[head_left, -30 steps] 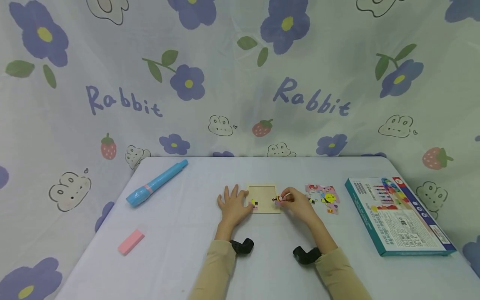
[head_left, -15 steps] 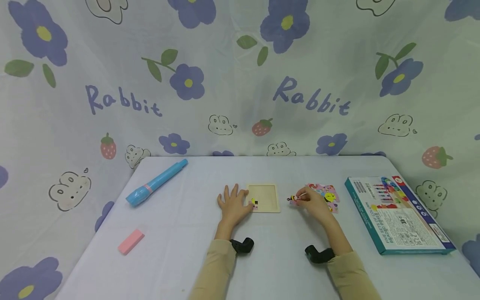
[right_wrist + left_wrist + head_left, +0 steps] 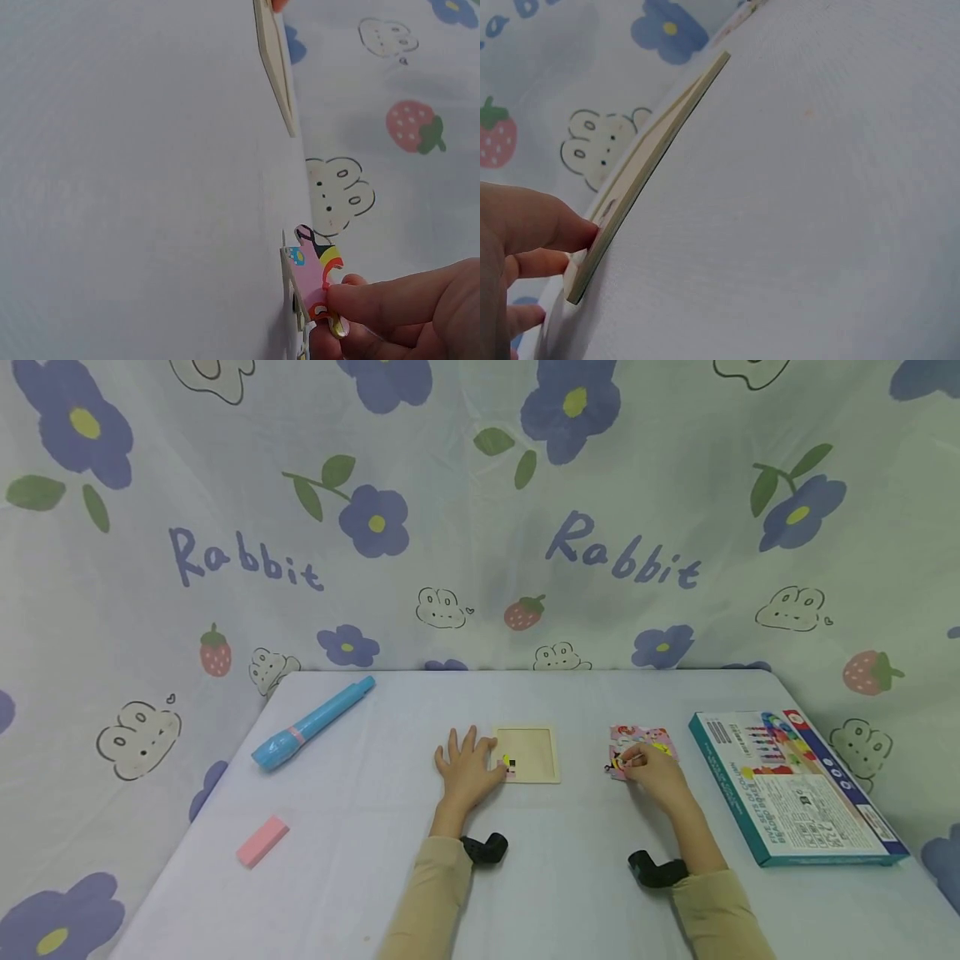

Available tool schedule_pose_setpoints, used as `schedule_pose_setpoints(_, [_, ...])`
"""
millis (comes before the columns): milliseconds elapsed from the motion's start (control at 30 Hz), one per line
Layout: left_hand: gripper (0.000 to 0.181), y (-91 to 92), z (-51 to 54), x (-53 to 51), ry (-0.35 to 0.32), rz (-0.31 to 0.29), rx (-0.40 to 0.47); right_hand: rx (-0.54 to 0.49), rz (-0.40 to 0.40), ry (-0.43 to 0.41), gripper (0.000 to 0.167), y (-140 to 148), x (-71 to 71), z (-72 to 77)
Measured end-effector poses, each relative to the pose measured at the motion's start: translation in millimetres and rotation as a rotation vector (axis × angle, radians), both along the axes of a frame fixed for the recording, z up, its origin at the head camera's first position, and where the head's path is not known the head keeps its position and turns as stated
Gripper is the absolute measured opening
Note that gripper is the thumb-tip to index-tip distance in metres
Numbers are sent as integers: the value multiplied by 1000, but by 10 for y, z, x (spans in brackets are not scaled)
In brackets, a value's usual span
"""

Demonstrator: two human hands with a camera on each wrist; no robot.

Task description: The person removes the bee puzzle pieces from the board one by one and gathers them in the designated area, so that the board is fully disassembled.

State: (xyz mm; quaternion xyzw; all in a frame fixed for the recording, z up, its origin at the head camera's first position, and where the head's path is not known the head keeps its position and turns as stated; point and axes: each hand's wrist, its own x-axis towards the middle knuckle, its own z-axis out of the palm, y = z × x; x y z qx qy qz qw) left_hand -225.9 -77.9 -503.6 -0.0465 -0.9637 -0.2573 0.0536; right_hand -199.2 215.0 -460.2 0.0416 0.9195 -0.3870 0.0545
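My left hand rests at the left side of a shallow wooden puzzle tray, fingers spread. Its thumb presses by a small pink, yellow and black puzzle piece in the tray's near left corner. The left wrist view has the thumb over the tray's rim. Between thumb and fingers, my right hand pinches a pink jigsaw piece with black, yellow and red print, held tilted. That hand is over the group of colourful jigsaw pieces right of the tray, partly hiding them.
A teal-edged flat box lies at the right. On the left are a blue torch-shaped object and a pink block. White cloth covers the table, with a flower-print curtain behind.
My right hand has moved right, away from the tray to the loose pieces, carrying the jigsaw piece. The left hand stays in place at the tray.
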Motion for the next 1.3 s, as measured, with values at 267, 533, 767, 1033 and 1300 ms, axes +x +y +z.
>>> schedule_pose_setpoints(267, [43,-4,5,-6,-13,-2,-5,62,-34,17,24,136,17,-22])
schedule_pose_setpoints(533, [43,-7,10,2,-8,-4,-7,89,-58,-6,23,208,29,-44])
schedule_pose_setpoints(767, [43,-5,0,2,-16,-2,-14,114,-86,1,24,262,52,-52])
schedule_pose_setpoints(1033, [43,-4,-13,-7,-16,0,-20,121,-119,-14,22,259,68,-40])
schedule_pose_setpoints(1300, [43,-5,-10,-3,-7,-4,-15,139,-120,-14,22,252,71,-42])
